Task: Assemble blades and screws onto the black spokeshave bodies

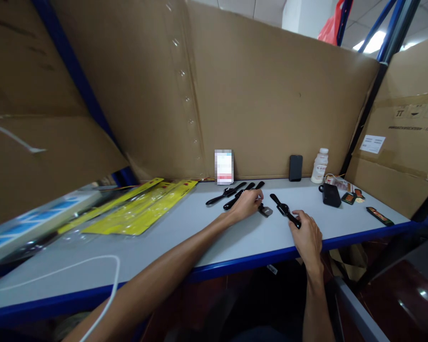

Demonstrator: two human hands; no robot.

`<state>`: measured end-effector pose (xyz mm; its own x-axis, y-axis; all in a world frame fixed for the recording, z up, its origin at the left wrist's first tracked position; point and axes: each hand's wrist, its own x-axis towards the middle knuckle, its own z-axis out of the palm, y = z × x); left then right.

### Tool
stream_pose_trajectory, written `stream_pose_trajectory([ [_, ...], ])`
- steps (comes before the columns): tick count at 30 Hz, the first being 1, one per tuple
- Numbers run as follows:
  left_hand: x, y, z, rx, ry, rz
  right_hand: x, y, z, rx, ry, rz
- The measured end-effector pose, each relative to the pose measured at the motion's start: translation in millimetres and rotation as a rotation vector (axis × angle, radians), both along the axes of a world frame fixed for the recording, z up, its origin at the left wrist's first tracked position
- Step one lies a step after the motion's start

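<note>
My right hand is closed on the near handle of a black spokeshave, which lies slanted over the table. My left hand has its fingers curled together just left of it. Right below those fingertips is a small flat metal plate with a dark part at its side, like a blade and cap; whether the fingers grip it, I cannot tell. Behind and beside my left hand lie more black spokeshaves, one fully in sight and others partly covered by the hand.
Yellow-backed plastic packs and a long white-and-blue box lie left. A propped bright screen, black phone, bottle and black case stand or lie behind. A white cable crosses my left forearm. Cardboard walls the table.
</note>
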<state>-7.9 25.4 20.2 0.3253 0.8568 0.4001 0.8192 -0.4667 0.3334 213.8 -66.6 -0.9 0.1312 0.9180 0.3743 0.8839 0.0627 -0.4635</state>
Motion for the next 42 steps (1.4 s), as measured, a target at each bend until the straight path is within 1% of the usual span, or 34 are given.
stream_pose_trajectory([
  [4, -2, 5, -1.5, -0.026, 0.003, 0.017, 0, 0, -1.2, 0.022, 0.025, 0.024],
  [9, -6, 9, -6.6, -0.06, 0.029, 0.02, 0, 0, -0.9, 0.021, 0.053, -0.004],
  [19, -5, 2, -3.2, -0.123, 0.072, -0.041, -4, -2, 5.9, -0.092, -0.046, -0.012],
  [24, -9, 7, -0.5, -0.013, -0.08, 0.04, -3, -2, 4.4, -0.087, -0.044, -0.01],
  [26, -11, 7, 3.7, 0.008, -0.087, 0.095, -1, -1, 2.2, -0.07, -0.034, -0.002],
  [28, -13, 4, 10.1, 0.003, -0.028, 0.154, -1, 0, 0.3, -0.056, -0.028, 0.002],
  [32, -18, -4, 23.0, -0.06, 0.243, 0.287, 0, 0, -1.3, -0.023, -0.019, 0.02],
  [34, -21, -7, 26.2, -0.097, 0.337, 0.338, 0, 0, -1.5, -0.007, -0.011, 0.029],
  [38, -26, -7, 24.6, -0.135, 0.403, 0.37, 1, 0, -2.2, 0.008, 0.017, 0.018],
  [42, -26, -7, 19.5, -0.169, 0.45, 0.356, 2, 1, -4.9, 0.036, 0.042, 0.013],
])
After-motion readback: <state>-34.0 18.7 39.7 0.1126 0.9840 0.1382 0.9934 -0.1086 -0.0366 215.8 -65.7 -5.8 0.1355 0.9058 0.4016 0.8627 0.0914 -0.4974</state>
